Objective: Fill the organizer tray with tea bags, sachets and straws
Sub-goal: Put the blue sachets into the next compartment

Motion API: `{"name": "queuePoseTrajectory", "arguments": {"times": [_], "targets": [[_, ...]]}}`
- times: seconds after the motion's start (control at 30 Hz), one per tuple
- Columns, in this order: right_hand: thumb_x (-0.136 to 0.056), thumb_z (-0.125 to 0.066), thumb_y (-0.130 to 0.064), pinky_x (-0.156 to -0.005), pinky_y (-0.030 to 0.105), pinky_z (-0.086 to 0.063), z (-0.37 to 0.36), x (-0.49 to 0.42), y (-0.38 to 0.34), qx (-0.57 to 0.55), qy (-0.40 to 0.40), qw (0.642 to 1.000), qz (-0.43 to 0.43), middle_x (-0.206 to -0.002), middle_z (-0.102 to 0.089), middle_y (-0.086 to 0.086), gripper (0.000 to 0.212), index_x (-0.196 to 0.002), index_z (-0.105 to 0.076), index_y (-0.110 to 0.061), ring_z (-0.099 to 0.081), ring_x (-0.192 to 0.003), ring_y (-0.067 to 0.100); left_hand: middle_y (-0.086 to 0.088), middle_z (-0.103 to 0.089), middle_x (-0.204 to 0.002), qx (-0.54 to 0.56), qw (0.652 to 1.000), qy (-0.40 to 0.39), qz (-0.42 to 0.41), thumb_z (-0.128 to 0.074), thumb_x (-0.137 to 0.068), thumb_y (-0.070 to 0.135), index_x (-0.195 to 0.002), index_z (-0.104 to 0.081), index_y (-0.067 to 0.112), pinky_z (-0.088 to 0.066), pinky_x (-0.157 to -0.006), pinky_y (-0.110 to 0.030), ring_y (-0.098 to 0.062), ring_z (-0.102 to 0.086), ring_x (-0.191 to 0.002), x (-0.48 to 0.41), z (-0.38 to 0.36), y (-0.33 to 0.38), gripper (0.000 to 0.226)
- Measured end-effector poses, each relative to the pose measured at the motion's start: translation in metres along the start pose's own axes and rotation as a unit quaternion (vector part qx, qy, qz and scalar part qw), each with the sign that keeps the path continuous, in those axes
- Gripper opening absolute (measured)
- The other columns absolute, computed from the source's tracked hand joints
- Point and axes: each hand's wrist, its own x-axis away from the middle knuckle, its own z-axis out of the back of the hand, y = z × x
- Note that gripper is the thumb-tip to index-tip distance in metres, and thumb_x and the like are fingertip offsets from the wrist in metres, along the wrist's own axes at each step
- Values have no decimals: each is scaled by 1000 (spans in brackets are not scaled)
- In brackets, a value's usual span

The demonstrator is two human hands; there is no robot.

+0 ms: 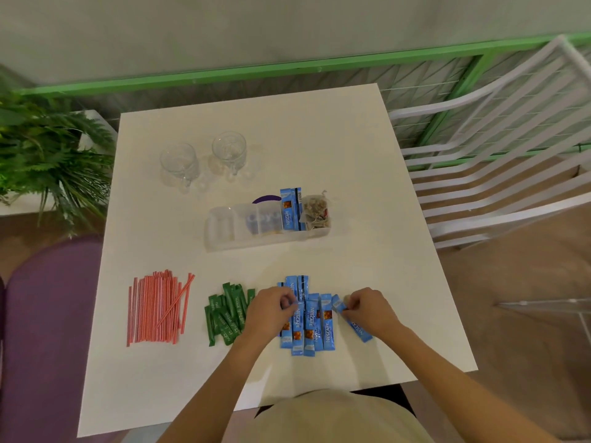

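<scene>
Head view: both hands low over pile of blue sachets (307, 318) at near edge of table (367, 161).

Right hand (367, 310) fingertips pinch top end of one stray sachet (353, 322); its long axis slants down and away to right, apart from pile.

Left hand (271, 310) fingers curled on left side of pile; seems to grip sachet, not sure, fingers hide it.

Organizer tray (224, 231) lies well beyond hands, straight ahead; some blue sachets and tea bags (315, 211) already stand in right compartments.

Green sachets (227, 311) and straws (156, 306) left of hands, not in tray.
</scene>
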Motion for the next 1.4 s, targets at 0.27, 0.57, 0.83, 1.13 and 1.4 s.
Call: {"name": "queuePoseTrajectory", "arguments": {"times": [0.27,0.57,0.83,1.13,1.4], "targets": [[-77,-77,-14,-60,28,-46,26,-9,-12,-115,-7,993,31,-66,-60,4,18,-68,-62,-9,-53,-59,14,7,-70,-73,132,991,-24,21,-76,-81,16,-71,-68,25,-54,-68,-24,-3,-63,-61,0,15,2,16],[-77,-77,-14,-49,21,-48,37,-21,-33,-43,-56,997,37,-78,-65,1,14,-83,-64,-16,-61,-66,13,-1,-72,-65,179,983,-26,32,-71,-85,15,-79,-67,18,-55,-70,-26,-16,-69,-60,2,28,6,8],[-78,-74,-7,-44,14,-38,64,-27,-70,-138,-63,984,93,-63,-65,18,23,-77,-60,12,-60,-47,10,-7,-72,-69,230,973,17,13,-72,-83,7,-85,-71,13,-56,-71,-24,-17,-69,-62,-18,59,29,6],[-86,-68,-5,-53,22,-47,112,-54,-139,-212,7,963,168,-76,-72,20,16,-79,-70,8,-65,-62,20,-1,-71,-80,199,970,132,-52,-75,-80,5,-89,-73,13,-51,-68,-13,-10,-65,-68,-68,111,55,13],[-79,-74,-4,-54,24,-54,133,-85,-173,-174,79,961,199,-73,-72,12,6,-82,-71,-1,-65,-53,18,-5,-71,-80,170,967,170,-82,-75,-79,5,-82,-71,13,-52,-65,-15,-7,-61,-68,-115,143,72,9]]}}
